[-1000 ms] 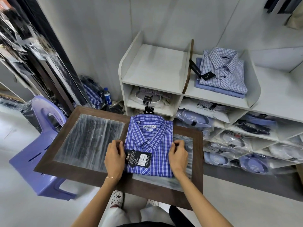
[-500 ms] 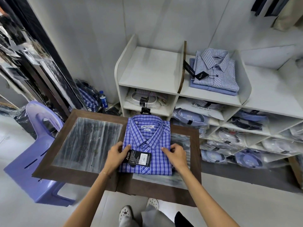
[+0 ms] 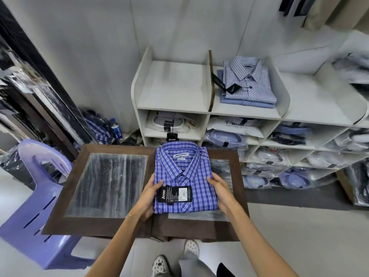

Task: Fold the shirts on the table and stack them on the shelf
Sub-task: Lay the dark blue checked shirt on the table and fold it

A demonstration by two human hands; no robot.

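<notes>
Holding folded plaid shirt [image 3: 184, 176]; two shirts [image 3: 248, 82] on shelf [image 3: 245, 110].

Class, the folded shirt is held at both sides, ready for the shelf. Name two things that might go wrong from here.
1. The left hand and right hand hold only the shirt's lower sides, so the collar end may sag and the fold may open.
2. The tag lies loose on top and could snag or slide under when the shirt lands on the stack on the shelf.
</notes>
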